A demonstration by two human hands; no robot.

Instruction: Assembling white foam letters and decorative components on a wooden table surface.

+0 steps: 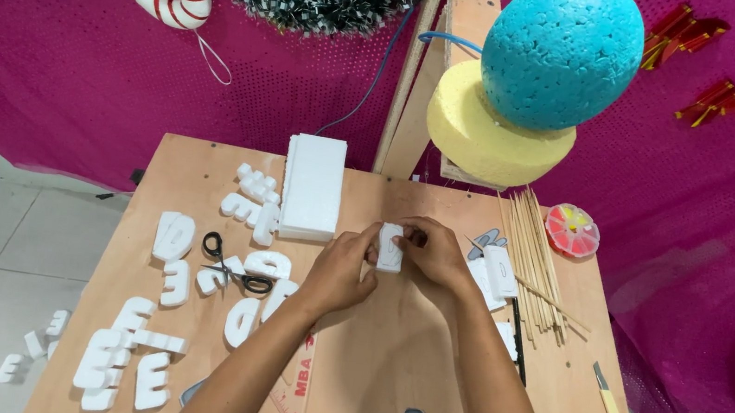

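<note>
White foam letter (390, 247) stands upright (long axis vertical) between both hands.

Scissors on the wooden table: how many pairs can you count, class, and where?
1: black-handled scissors lie among the white foam letters, to the left of the left hand. Others may be hidden.

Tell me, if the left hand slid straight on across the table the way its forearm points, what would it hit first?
Apart from the small white foam piece it holds, the left hand aims up and right, so it would probably first meet the right hand, whose fingers already grip that piece. Depth is hard to judge here.
</note>
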